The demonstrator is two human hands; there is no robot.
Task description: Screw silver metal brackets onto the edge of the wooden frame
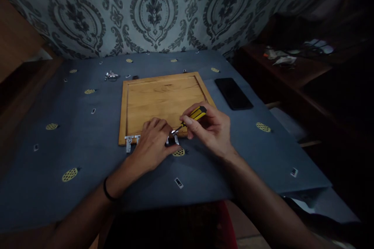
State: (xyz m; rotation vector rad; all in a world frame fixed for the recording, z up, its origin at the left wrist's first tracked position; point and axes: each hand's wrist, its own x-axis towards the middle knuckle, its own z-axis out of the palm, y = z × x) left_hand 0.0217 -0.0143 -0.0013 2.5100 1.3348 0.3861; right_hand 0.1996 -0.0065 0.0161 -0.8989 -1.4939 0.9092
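Note:
A framed wooden panel [163, 101] lies flat on the table, with metal hinges [128, 143] along its near edge. My right hand [212, 126] is closed around a yellow and black screwdriver [198, 113]. The screwdriver's tip points down and left onto the metal piece [176, 138] at the right of that edge. My left hand [154, 140] lies over the near edge, fingers on the wood and thumb stretched out beside the metal piece. It covers part of the hardware, and whether it grips any of it is hidden.
A dark phone [233, 93] lies right of the panel. Small metal parts [111, 76] sit at the back left of the blue tablecloth [96, 155]. A patterned wall [187, 11] stands behind. On the right is a brown cabinet [309, 72] with items on top.

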